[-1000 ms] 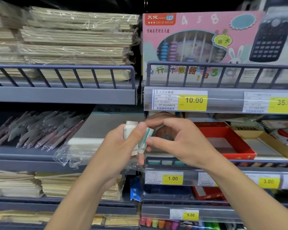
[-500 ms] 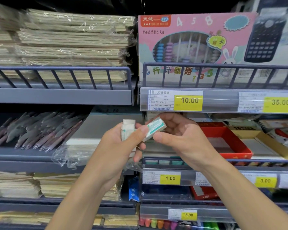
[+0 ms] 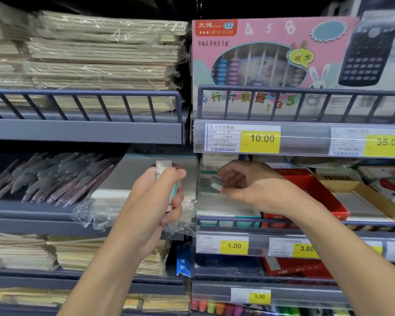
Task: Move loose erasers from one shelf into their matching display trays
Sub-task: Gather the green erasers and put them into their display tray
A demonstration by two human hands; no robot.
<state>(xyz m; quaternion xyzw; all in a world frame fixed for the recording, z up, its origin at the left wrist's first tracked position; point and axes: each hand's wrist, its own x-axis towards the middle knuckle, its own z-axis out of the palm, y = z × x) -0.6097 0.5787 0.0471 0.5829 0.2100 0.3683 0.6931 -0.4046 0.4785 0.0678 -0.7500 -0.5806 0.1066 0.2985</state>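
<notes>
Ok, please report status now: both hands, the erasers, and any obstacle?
Left hand grips a stack of white erasers with green sleeves. Right hand pinches one blurred eraser over the white-and-green display tray. No obstacle visible.

You have 2 bare forearms in view, with no sleeve, cuff, watch, ring or glove showing on either. Your left hand (image 3: 156,197) and your right hand (image 3: 249,185) are uncovered from fingertips to wrist, and both arms stay unclothed down to the near edge of the picture.
</notes>
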